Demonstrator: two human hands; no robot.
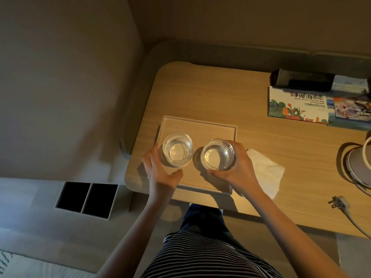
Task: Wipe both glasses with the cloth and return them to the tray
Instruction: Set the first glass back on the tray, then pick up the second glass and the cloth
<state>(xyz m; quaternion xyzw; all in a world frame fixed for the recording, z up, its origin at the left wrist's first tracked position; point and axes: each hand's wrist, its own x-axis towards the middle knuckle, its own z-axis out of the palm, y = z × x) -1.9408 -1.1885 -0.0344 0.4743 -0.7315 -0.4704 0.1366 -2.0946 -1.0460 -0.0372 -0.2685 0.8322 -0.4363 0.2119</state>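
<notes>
Hands [200, 173] grip glasses [177, 149] over tray [198, 125].

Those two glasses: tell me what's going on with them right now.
A person stands at a wooden table, one glass per hand over the tray. The left hand cups the left glass; the right hand has a grip on the right glass. The white cloth lies untouched beside the tray.

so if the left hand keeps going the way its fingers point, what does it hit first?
The left hand is curled around the left glass, fingers pointing away from the person. Straight on, it likely meets the tray's raised left rim, then bare desk; depth is unclear.
</notes>
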